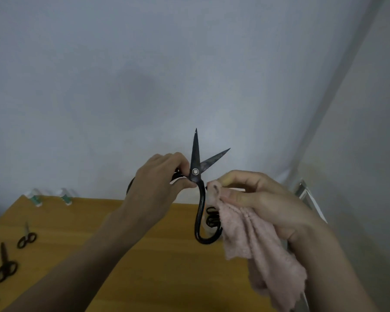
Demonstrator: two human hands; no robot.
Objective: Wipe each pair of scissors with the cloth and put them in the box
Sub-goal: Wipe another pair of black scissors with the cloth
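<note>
Scissors in hand: a large pair of black scissors is held up in the air above the far edge of the table, in front of the wall.
Long axis: close to upright, blades up and handle loops down.
Blades: parted; one points almost straight up, the other leans up and to the right, and they cross at the shiny rivet.
Handle loops: one long loop curves down from the rivet and hooks to the right at the bottom, passing behind the cloth; the other runs left and is mostly hidden behind the left hand.
Left hand: fingers curled around the left handle loop, thumb and fingertips pinching just left of and below the rivet.
Right hand: pinches a bunched pink cloth, thumb and fingers closed on its top.
Cloth: its upper end is just beside the scissor handle below the rivet; the rest hangs down to the lower right.
Table: orange-brown wood, under both arms.
Other scissors: two smaller dark pairs lie flat at the left of the table, blades pointing away, well apart from the hands; part of another dark handle shows at the bottom left corner.
Far left edge: two small blurred clear things with green on them.
Wall: plain pale grey.
</note>
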